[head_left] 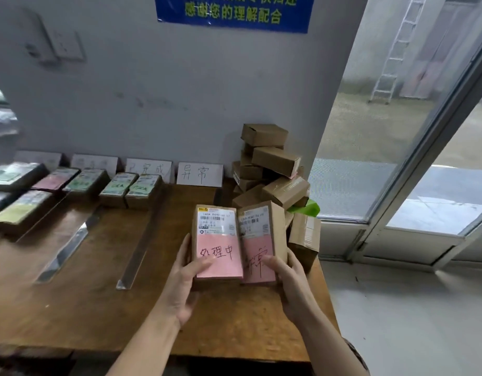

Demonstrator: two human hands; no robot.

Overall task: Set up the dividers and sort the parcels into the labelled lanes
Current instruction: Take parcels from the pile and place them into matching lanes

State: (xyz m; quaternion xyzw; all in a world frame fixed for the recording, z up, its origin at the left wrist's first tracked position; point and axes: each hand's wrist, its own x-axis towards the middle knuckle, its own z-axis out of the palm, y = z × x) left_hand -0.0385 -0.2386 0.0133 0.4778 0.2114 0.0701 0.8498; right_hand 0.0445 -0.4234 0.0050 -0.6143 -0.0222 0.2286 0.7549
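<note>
The desk [98, 294] meets a grey wall [180, 90], with a glass door [397, 158] at three o'clock. The left hand [184, 283] and right hand [291, 283] fingers grasp two parcels [216, 240].

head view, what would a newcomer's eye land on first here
The two pink-labelled parcels held side by side in the middle: the left hand grips the left parcel, the right hand the right parcel. Behind them brown boxes are piled at the back right, and metal strips mark lanes below white cards.

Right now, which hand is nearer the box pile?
Right. The right hand sits beside the box pile; the left hand is farther left, beyond both held parcels.
</note>
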